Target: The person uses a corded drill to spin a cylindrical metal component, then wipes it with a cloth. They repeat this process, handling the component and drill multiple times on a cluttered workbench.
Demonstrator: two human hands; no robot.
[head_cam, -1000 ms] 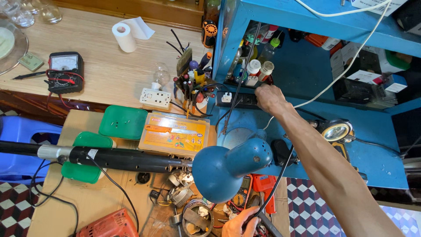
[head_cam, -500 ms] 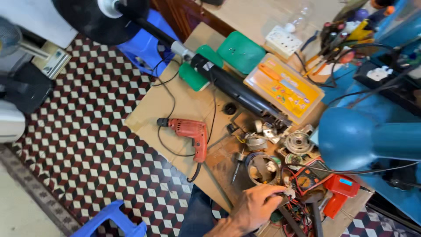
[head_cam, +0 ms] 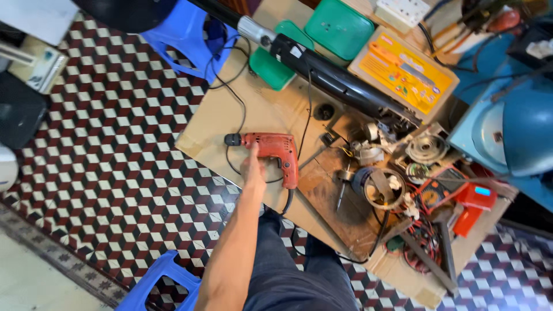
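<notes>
One hand [head_cam: 253,167] on a red electric drill with a black chuck [head_cam: 271,150]

Drill lies flat on the brown cardboard-covered bench [head_cam: 219,124], near its left edge — the left hand's grip rests on its body, fingers not visibly closed around it; right hand out of view. Just right sit loose metal motor parts [head_cam: 423,148].

One bare forearm is stretching up from the lower frame, wrist straight, its hand [head_cam: 253,168] lying palm down with fingers extended forward. Which arm it is cannot be told.
</notes>
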